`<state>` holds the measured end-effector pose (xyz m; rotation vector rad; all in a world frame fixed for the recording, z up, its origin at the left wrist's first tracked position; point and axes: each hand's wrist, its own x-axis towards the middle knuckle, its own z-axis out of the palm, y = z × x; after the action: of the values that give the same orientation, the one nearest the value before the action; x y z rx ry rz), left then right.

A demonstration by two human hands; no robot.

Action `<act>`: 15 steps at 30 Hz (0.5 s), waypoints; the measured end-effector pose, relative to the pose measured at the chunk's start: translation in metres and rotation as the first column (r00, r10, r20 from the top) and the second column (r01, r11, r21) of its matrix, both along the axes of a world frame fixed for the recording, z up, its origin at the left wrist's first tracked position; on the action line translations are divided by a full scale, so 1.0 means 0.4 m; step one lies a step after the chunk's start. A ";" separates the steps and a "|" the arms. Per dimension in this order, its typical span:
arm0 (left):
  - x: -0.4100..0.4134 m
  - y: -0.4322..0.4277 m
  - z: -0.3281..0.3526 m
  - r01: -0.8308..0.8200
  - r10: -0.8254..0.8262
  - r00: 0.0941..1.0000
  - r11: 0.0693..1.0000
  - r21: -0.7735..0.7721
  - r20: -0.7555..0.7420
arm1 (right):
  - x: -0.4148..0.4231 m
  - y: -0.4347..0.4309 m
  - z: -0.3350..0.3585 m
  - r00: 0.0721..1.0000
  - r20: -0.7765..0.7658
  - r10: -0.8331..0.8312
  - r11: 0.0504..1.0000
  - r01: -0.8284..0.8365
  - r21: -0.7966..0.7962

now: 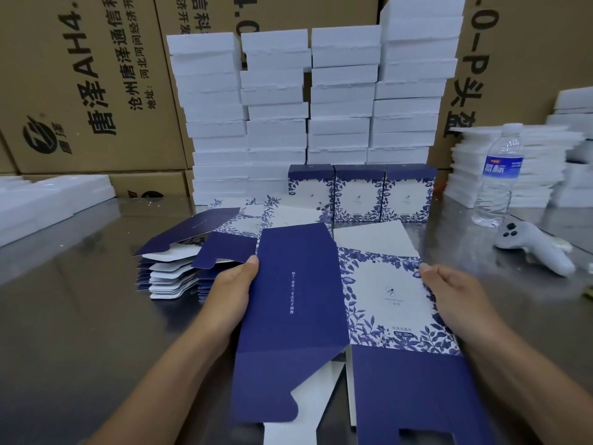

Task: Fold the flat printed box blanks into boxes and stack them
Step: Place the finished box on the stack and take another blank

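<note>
The left hand (231, 293) pinches the navy panel of a box blank (298, 316), printed with a line of small white characters, and the right hand (449, 297) pinches its flowered panel, above the worktop (80, 316). Behind it stand three folded boxes (359, 194), white foam stacks (276, 101) and brown cartons (80, 75) marked "唐泽 AH4.0". A blue-labelled water bottle (497, 175) stands to the right.

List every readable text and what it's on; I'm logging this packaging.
"唐泽AH4.": left carton
"沧州唐泽通信": left carton
"0-P头盔": right carton
Too small: white print on the box blank
Blurred: water bottle label
</note>
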<state>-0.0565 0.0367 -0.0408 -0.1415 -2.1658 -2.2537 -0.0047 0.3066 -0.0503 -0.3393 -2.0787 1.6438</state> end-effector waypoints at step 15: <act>0.004 0.005 0.004 0.050 -0.054 0.997 0.995 0.091 0.047 | 0.013 -0.011 0.017 0.999 0.027 -0.020 1.000 0.020 0.018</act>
<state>-0.0547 0.0387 -0.0394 -0.1439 -2.1035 -2.4028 0.0004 0.3020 -0.0436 -0.3774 -2.1017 1.6169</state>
